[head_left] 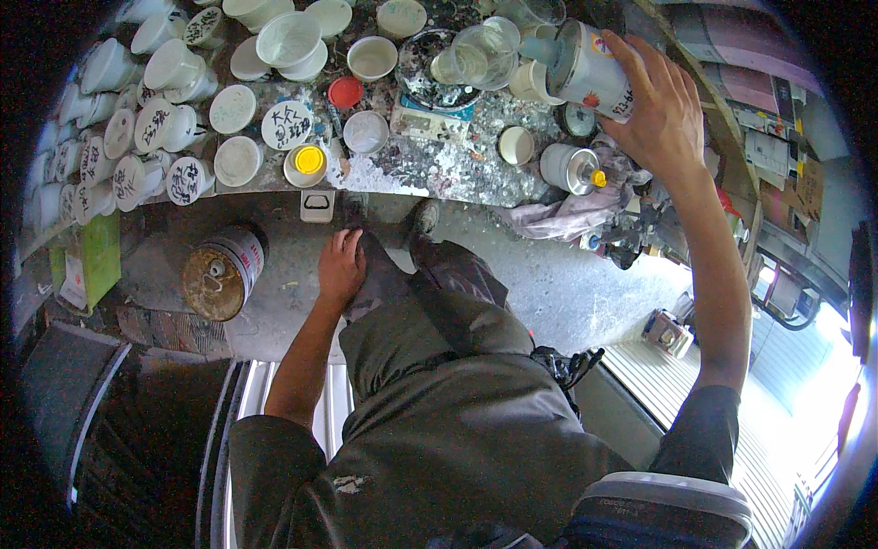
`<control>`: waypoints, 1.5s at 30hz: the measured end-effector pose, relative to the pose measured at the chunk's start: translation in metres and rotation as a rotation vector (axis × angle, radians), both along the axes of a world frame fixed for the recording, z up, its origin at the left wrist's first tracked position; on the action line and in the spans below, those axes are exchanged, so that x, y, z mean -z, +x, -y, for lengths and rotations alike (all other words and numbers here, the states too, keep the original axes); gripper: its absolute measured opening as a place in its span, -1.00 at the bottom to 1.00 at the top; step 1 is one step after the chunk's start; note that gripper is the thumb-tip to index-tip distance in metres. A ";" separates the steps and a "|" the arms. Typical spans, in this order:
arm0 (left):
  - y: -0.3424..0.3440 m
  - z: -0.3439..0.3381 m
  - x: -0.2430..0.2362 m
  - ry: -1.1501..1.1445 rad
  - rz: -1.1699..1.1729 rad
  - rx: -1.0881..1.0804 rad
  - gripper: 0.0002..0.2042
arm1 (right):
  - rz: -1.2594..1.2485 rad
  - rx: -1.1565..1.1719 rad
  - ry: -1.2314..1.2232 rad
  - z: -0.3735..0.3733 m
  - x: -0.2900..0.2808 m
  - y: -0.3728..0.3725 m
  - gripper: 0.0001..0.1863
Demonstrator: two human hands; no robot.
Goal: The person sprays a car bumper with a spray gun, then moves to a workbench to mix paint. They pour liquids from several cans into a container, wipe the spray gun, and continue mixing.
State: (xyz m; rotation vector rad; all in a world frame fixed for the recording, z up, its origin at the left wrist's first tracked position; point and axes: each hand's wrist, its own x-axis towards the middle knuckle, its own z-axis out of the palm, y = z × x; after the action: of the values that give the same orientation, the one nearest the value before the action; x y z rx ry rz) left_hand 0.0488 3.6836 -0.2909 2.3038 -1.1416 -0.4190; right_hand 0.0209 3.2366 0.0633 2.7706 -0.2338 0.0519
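My right hand (663, 108) is wrapped round a metal can (585, 73) with a pale label. The can lies tilted on its side in the air, its blue-grey spout toward a clear plastic cup (487, 55) at the far side of the bench. Whether liquid runs from the spout, I cannot make out. Beneath the can stands a pale tub (533, 84), partly covered. Down by my left thigh, my left hand (341, 267) rests with its fingers loosely extended and nothing in it. Under the clear cup's area sits a flat scale-like device (430, 121).
Many lidded white tubs (240, 163) crowd the bench's left side. A silver can with a yellow cap (569, 168) stands near a crumpled rag (572, 215). Red lid (345, 92) and yellow lid (310, 160) lie nearer the middle. A large drum (224, 274) stands on the floor.
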 end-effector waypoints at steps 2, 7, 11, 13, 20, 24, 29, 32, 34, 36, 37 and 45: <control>0.000 0.000 0.000 -0.001 -0.019 0.004 -0.62 | 0.001 0.001 -0.006 0.000 0.000 0.000 0.10; 0.001 0.000 0.001 0.039 -0.024 0.017 -0.61 | 0.000 0.009 -0.015 0.001 0.001 -0.001 0.10; 0.001 -0.001 0.003 0.037 -0.034 0.023 -0.60 | -0.002 0.031 0.005 0.000 0.002 -0.001 0.09; 0.001 -0.002 0.004 0.030 -0.030 0.024 -0.60 | -0.011 0.050 0.020 -0.001 0.003 -0.001 0.09; 0.001 -0.002 0.006 0.026 -0.002 0.026 -0.60 | 0.044 0.021 0.082 -0.003 0.004 -0.001 0.06; 0.009 0.008 -0.014 -0.037 0.001 -0.022 -0.61 | 0.084 0.276 0.351 -0.010 0.012 -0.008 0.09; 0.060 0.030 -0.062 -0.232 0.105 -0.229 -0.65 | 0.300 0.397 0.703 -0.021 0.030 -0.026 0.15; 0.093 0.044 -0.083 -0.215 0.277 -0.267 -0.67 | 0.385 0.377 0.764 -0.026 0.042 -0.033 0.19; 0.107 0.053 -0.089 -0.164 0.329 -0.248 -0.68 | 0.426 0.430 0.837 -0.028 0.045 -0.038 0.27; 0.114 0.059 -0.090 -0.124 0.346 -0.209 -0.69 | 0.459 0.430 0.879 -0.032 0.046 -0.046 0.27; 0.115 0.061 -0.089 -0.104 0.358 -0.185 -0.69 | 0.476 0.431 0.898 -0.035 0.045 -0.051 0.27; 0.123 0.064 -0.076 -0.037 0.388 -0.215 -0.69 | 0.397 0.385 0.796 -0.068 0.042 -0.077 0.26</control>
State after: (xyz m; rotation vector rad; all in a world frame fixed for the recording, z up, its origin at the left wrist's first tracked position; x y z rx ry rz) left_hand 0.1722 3.6197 -0.2153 2.5083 -1.0430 0.1360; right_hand -0.0565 3.3043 0.0211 3.3942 -1.0951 0.5124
